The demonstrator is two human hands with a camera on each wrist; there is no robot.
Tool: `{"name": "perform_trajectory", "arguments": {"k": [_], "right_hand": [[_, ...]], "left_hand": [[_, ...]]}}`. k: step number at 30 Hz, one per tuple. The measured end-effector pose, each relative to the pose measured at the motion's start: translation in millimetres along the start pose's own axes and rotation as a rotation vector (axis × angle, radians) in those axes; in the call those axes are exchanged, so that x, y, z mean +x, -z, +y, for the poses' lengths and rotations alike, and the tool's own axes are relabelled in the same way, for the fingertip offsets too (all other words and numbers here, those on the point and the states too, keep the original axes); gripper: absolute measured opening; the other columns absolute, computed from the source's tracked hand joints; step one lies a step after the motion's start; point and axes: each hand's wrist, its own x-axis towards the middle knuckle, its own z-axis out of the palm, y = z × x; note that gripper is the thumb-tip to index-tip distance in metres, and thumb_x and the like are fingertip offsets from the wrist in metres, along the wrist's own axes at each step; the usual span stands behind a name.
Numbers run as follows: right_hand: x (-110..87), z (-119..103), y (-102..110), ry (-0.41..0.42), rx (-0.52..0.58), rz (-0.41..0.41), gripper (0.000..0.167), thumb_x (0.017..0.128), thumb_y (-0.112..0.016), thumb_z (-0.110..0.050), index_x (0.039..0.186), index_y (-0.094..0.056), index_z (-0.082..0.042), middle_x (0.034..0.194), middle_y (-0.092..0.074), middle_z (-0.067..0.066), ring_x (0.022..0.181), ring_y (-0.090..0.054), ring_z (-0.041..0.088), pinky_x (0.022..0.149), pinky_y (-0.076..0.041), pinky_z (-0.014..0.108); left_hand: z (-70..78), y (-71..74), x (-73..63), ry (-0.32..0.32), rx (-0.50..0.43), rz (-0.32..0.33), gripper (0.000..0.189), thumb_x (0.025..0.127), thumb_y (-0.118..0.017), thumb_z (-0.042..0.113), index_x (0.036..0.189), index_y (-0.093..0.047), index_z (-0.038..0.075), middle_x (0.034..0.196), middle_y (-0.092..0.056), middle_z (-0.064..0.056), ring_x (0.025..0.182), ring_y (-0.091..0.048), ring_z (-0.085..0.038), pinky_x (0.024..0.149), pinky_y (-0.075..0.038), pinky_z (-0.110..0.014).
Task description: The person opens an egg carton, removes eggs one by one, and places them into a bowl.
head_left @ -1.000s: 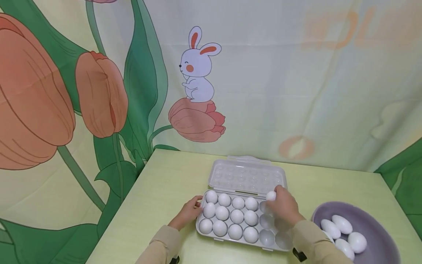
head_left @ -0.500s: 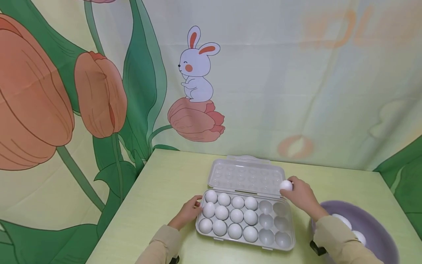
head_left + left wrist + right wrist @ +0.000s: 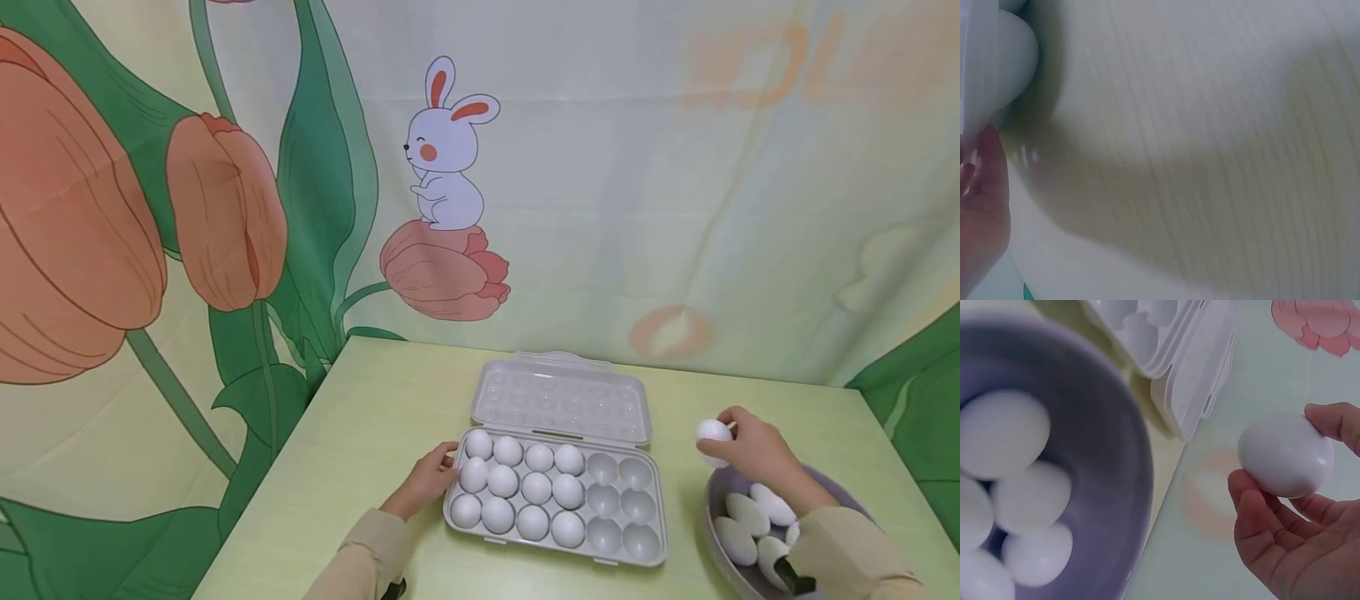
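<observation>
A white egg (image 3: 1285, 455) is held between the thumb and fingers of my right hand (image 3: 761, 454), up beside the far rim of the purple bowl (image 3: 720, 542). At the left end of the open egg box (image 3: 555, 554), my left hand (image 3: 431, 479) grips the rim; the left wrist view shows its thumb and fingertips (image 3: 991, 140) at that edge. White eggs (image 3: 536, 489) fill the left and middle cups of the box. The two columns of cups (image 3: 602, 502) at its right end hold none. Its clear lid (image 3: 562, 400) lies folded back.
More white eggs (image 3: 1004, 434) lie in the bowl, at the right of the pale wooden table (image 3: 360, 400). My right sleeve (image 3: 847, 550) covers part of the bowl. A printed cloth (image 3: 585, 208) with a rabbit and tulips hangs behind the table.
My right hand has carried the egg from over the right end of the box, out to the right, to beside the bowl. The left hand has stayed on the box rim.
</observation>
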Motion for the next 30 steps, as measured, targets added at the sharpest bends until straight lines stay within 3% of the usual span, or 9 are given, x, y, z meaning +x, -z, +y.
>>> {"name": "perform_trajectory", "arguments": {"k": [10,14,23,30], "right_hand": [[-17.2,42,21,-0.051,-0.072,-0.056,0.054,0.077,-0.061,-0.037,0.104,-0.046,0.007,0.090,-0.058,0.020,0.073,-0.054,0.022,0.057,-0.041,0.030],[-19.8,63,23,-0.056,-0.116,-0.073,0.052,0.074,-0.063,-0.036,0.099,-0.048,0.007,0.089,-0.058,0.021,0.073,-0.054,0.023,0.057,-0.041,0.031],[-31.0,88,18,-0.020,-0.189,-0.077,0.036,0.070,-0.066,-0.026,0.085,-0.051,0.003,0.075,-0.056,0.008,0.066,-0.048,0.018,0.056,-0.036,0.029],[-34.5,103,16,-0.040,-0.229,-0.077,0.041,0.071,-0.065,-0.026,0.091,-0.050,0.006,0.080,-0.057,0.016,0.071,-0.054,0.025,0.056,-0.039,0.034]], "left_hand": [[0.8,0.5,-0.2,-0.008,0.003,0.000,0.041,0.083,-0.049,0.004,0.124,-0.044,0.001,0.089,-0.050,-0.010,0.077,-0.050,-0.017,0.062,-0.043,-0.025],[-0.8,0.2,0.7,-0.015,0.003,-0.003,0.041,0.083,-0.049,0.004,0.123,-0.044,0.000,0.089,-0.050,-0.010,0.078,-0.050,-0.017,0.062,-0.043,-0.024],[-2.6,-0.6,1.3,-0.014,0.006,-0.002,0.041,0.083,-0.050,0.004,0.124,-0.043,0.000,0.090,-0.050,-0.011,0.079,-0.051,-0.017,0.062,-0.044,-0.025],[-0.5,-0.3,1.1,-0.013,-0.005,-0.001,0.041,0.083,-0.049,0.004,0.124,-0.043,0.000,0.091,-0.050,-0.012,0.079,-0.051,-0.018,0.062,-0.044,-0.025]]}}
